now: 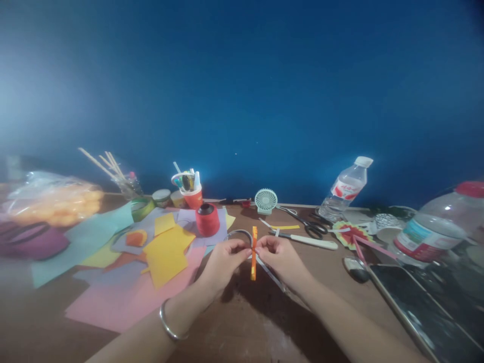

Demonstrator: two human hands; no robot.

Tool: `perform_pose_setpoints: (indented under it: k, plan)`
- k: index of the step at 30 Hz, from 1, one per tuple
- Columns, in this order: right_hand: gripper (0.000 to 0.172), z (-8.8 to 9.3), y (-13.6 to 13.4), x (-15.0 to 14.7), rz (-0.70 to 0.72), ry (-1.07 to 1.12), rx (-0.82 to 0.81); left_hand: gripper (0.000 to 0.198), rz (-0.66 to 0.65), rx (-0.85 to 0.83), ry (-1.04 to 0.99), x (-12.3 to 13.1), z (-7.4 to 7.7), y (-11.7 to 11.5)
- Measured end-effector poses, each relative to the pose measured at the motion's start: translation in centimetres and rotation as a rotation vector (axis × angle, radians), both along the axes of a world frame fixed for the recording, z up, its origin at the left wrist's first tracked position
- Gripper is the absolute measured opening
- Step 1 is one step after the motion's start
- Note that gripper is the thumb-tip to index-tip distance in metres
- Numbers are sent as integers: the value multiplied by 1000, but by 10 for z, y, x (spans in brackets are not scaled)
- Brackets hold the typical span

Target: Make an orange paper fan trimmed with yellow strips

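Both hands meet at the middle of the table, on either side of a narrow piece of orange folded paper (254, 269) seen edge-on and held upright. My left hand (227, 259) pinches it from the left between thumb and fingertips. From the right, the closed fingertips of my right hand (282, 259) press against its middle. A thin pale strip (273, 277) slants down to the right beneath my right hand. Behind the fingers of my left hand curves a grey band (240, 233). The fingertips hide part of the orange paper.
Coloured paper sheets (166, 257) and a red thread spool (207, 220) lie left. A utility knife (308, 241), black-handled scissors (315, 229) and a small fan (265, 200) are behind. Water bottles (346, 189), a paper rosette (351, 236) and a dark-screened tablet (423, 307) sit right.
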State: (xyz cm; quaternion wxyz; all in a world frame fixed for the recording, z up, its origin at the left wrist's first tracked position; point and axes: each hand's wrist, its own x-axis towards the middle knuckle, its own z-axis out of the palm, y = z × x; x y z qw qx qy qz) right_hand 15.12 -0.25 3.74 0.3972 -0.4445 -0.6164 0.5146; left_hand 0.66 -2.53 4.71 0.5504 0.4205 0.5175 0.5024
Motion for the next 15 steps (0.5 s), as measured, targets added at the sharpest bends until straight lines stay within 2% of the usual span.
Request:
perform_pose_setpoints:
  k: [8, 15]
  plan:
    - [7, 0, 0, 1, 14, -31, 50, 17, -75, -54, 20, -3, -4, 2]
    - [10, 0, 0, 2, -4, -89, 107, 14, -38, -80, -15, -2, -6, 1]
